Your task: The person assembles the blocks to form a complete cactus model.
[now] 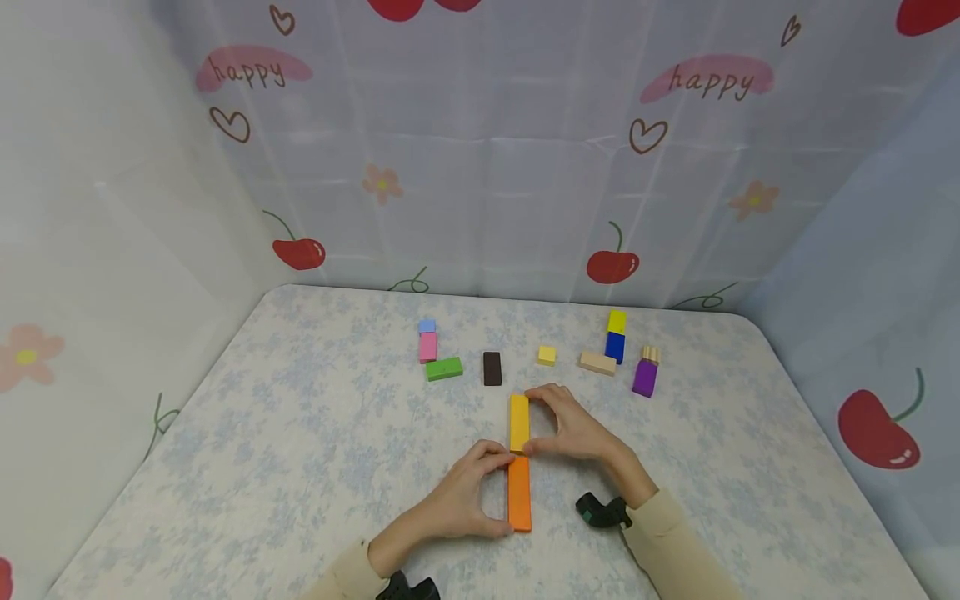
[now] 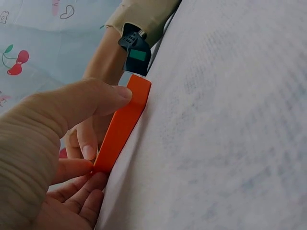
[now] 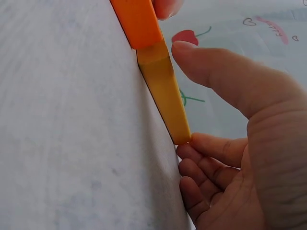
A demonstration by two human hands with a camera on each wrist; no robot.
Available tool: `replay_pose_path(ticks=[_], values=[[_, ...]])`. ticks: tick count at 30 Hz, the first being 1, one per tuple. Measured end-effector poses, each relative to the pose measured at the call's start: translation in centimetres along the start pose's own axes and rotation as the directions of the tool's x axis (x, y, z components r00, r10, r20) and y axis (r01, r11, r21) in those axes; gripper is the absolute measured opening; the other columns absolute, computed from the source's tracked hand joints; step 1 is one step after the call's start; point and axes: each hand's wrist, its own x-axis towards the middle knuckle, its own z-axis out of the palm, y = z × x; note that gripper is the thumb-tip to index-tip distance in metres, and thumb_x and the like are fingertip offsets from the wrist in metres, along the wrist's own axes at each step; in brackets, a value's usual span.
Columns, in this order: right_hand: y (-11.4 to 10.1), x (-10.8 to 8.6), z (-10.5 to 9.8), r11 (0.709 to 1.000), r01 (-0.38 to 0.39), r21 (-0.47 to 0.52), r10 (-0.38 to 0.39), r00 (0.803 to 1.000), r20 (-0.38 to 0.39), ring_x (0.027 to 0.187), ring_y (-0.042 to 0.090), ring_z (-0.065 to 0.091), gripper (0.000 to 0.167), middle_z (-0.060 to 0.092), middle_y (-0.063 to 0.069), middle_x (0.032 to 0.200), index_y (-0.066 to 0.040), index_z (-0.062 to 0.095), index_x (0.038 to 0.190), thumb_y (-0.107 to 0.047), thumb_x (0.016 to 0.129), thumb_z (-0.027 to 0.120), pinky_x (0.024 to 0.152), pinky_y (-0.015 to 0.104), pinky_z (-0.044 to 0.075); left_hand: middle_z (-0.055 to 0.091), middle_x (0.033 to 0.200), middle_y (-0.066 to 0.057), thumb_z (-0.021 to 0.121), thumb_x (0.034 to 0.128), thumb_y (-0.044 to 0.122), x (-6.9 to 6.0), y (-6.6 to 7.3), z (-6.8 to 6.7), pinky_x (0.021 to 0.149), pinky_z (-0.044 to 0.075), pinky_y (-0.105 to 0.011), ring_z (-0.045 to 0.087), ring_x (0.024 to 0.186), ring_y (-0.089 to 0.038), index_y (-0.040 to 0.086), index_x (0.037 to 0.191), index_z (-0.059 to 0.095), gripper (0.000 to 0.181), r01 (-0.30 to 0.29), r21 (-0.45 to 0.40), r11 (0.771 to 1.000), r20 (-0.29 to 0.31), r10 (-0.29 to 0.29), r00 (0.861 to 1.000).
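Observation:
An orange block (image 1: pixel 519 496) lies lengthwise on the table, its far end against the near end of a yellow-orange block (image 1: pixel 519 423). My left hand (image 1: pixel 457 496) pinches the orange block by its two ends, thumb at the near end. At the yellow-orange block, my right hand (image 1: pixel 573 429) has its fingertips at the far corner and its thumb beside the near end. The right wrist view has that thumb slightly off the yellow-orange block (image 3: pixel 165 96), with the index fingertip touching its far end. In the left wrist view the thumb presses the orange block's (image 2: pixel 122 127) near end.
Farther back on the table (image 1: pixel 337 400) lie a green block (image 1: pixel 444 369), a pink one (image 1: pixel 427 347), a dark brown one (image 1: pixel 492 368), a small yellow one (image 1: pixel 547 356), a beige one (image 1: pixel 597 362), a blue one (image 1: pixel 615 347) and a purple one (image 1: pixel 644 377). Curtains stand behind.

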Motion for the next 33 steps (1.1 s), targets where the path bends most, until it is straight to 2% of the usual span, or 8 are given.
replay_pose_path(ticks=[7, 15, 33], values=[[-0.08, 0.02, 0.09, 1.000, 0.007, -0.003, -0.007, 1.000, -0.019, 0.118, 0.024, 0.049, 0.070, 0.056, 0.008, 0.130, -0.006, 0.053, 0.135, -0.037, 0.078, 0.081, 0.103, 0.051, 0.042, 0.046, 0.135, 0.002, 0.086, 0.0711, 0.034, 0.05, 0.01, -0.04, 0.105, 0.044, -0.035, 0.050, 0.121, -0.013, 0.005, 0.138, 0.055, 0.079, 0.006, -0.031, 1.000, 0.001, -0.006, 1.000], [0.00, 0.00, 0.46, 1.000, -0.005, -0.006, 0.004, 1.000, -0.028, 0.117, 0.022, 0.050, 0.070, 0.056, 0.006, 0.129, -0.007, 0.055, 0.132, -0.038, 0.076, 0.083, 0.104, 0.049, 0.043, 0.045, 0.135, 0.004, 0.086, 0.0706, 0.032, -0.04, -0.14, 0.11, 0.104, 0.044, -0.031, 0.049, 0.120, -0.009, 0.005, 0.139, 0.054, 0.080, 0.022, -0.030, 0.999, 0.005, -0.021, 1.000], [0.14, 0.03, 0.41, 1.000, -0.015, 0.022, 0.016, 1.000, -0.025, 0.117, 0.023, 0.050, 0.074, 0.056, 0.005, 0.129, -0.008, 0.054, 0.133, -0.040, 0.074, 0.084, 0.105, 0.050, 0.042, 0.046, 0.134, 0.002, 0.086, 0.0710, 0.032, 0.00, -0.30, 0.13, 0.103, 0.044, -0.031, 0.050, 0.118, -0.010, 0.003, 0.139, 0.053, 0.081, 0.001, -0.028, 1.000, -0.002, -0.001, 1.000]])
